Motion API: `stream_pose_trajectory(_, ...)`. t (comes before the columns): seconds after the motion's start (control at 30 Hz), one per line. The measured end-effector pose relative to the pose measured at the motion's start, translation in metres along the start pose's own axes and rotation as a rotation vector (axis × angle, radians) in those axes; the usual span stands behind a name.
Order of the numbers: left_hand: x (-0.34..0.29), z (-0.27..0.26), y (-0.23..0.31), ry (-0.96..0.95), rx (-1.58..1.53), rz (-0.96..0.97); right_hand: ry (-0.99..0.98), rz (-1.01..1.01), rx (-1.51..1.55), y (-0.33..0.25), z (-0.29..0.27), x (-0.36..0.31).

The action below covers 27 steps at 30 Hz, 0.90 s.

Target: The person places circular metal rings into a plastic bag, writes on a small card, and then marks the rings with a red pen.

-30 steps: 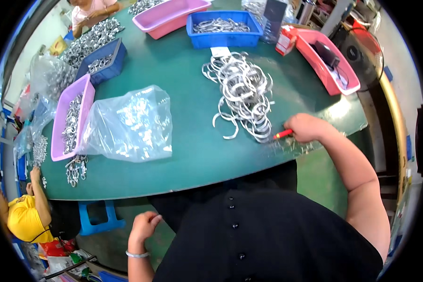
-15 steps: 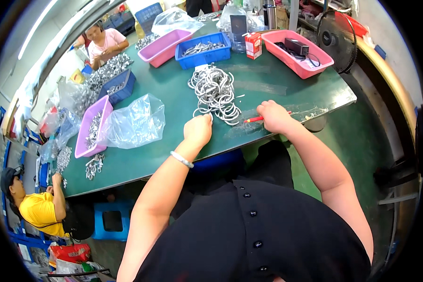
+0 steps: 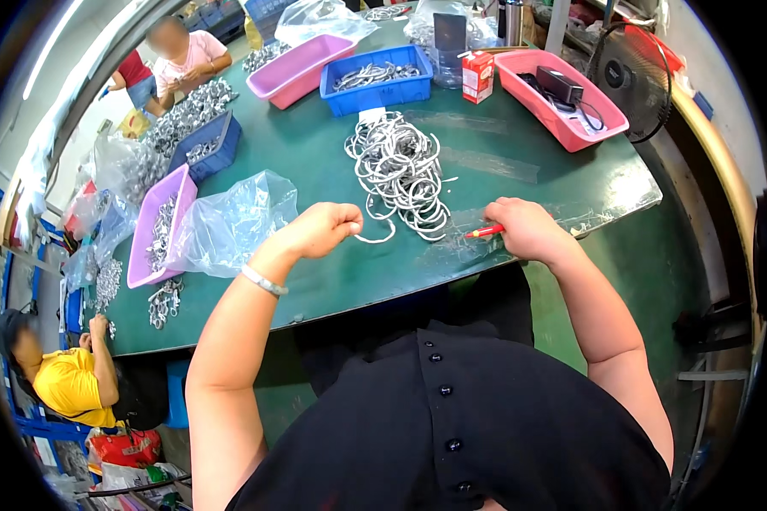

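Observation:
A heap of silvery curved metal rings [image 3: 400,170] lies on the green table [image 3: 315,294] in front of me. My left hand [image 3: 322,230] is closed just left of the heap's lower end, fingertips pinched; what they hold, if anything, I cannot make out. One loose ring [image 3: 382,237] at the heap's edge curves close to these fingertips. To the right of the heap, my right hand [image 3: 527,228] is wrapped round a slim red pen-like tool [image 3: 484,232], whose tip points left. The rest of the tool is hidden in my palm.
A clear plastic bag [image 3: 239,221] and a pink tub [image 3: 158,226] of metal parts lie left. Behind the heap stand a blue tub [image 3: 375,81], a juice box [image 3: 477,77] and a pink tub [image 3: 562,102] with a black adapter. Two co-workers sit left.
My left hand has moved left, away from the heap's lower edge, where it touched a ring. My right hand still grips the red tool. The view has shifted slightly.

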<state>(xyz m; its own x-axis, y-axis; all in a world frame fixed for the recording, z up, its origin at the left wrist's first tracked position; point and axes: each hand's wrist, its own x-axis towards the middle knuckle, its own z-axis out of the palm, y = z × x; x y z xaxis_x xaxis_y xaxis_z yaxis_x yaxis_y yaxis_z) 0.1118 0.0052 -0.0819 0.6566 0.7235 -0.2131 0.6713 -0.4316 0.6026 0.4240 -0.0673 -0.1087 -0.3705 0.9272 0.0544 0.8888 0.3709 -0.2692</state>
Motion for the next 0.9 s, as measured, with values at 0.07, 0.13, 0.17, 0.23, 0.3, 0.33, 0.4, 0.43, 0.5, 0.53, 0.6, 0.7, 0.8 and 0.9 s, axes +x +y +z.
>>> stream_pose_trajectory(0.07,0.010,0.000,-0.004,-0.056,0.016,0.018,-0.006,-0.014,-0.008,-0.004,-0.005,0.003)
stream_pose_trajectory(0.13,0.021,0.002,-0.002,-0.090,0.082,0.092,0.012,-0.049,0.015,-0.010,-0.008,0.006)
stream_pose_trajectory(0.17,0.026,0.001,0.001,-0.139,0.112,0.060,0.021,-0.063,0.026,-0.013,-0.009,0.007)
stream_pose_trajectory(0.23,0.033,0.001,0.005,-0.145,0.092,0.020,0.004,-0.081,0.049,-0.018,-0.009,0.010)
stream_pose_trajectory(0.3,0.038,0.002,0.007,-0.155,0.067,-0.011,-0.009,-0.086,0.077,-0.024,-0.009,0.011)
stream_pose_trajectory(0.33,0.042,0.003,0.007,-0.159,0.053,-0.021,-0.013,-0.084,0.091,-0.028,-0.009,0.012)
stream_pose_trajectory(0.4,0.043,0.005,0.004,-0.159,0.007,-0.022,-0.024,-0.093,0.136,-0.035,-0.010,0.015)
stream_pose_trajectory(0.43,0.044,0.008,0.003,-0.161,-0.025,-0.011,-0.032,-0.098,0.168,-0.037,-0.010,0.016)
stream_pose_trajectory(0.5,0.041,0.010,-0.001,-0.122,-0.092,0.008,-0.053,-0.095,0.283,-0.041,-0.009,0.019)
stream_pose_trajectory(0.53,0.037,0.011,0.001,-0.092,-0.126,0.027,-0.062,-0.072,0.365,-0.042,-0.008,0.017)
stream_pose_trajectory(0.6,0.022,0.013,0.000,0.023,-0.150,0.108,-0.092,-0.008,0.585,-0.044,-0.004,0.018)
stream_pose_trajectory(0.7,-0.011,0.018,0.011,0.287,-0.225,0.223,-0.226,0.229,1.037,-0.056,0.003,0.023)
stream_pose_trajectory(0.8,-0.032,0.014,0.033,0.524,0.097,0.457,-0.208,0.223,1.303,-0.068,0.004,0.031)
stream_pose_trajectory(0.9,-0.044,0.013,0.042,0.693,0.296,0.608,-0.148,0.107,1.408,-0.078,0.006,0.041)
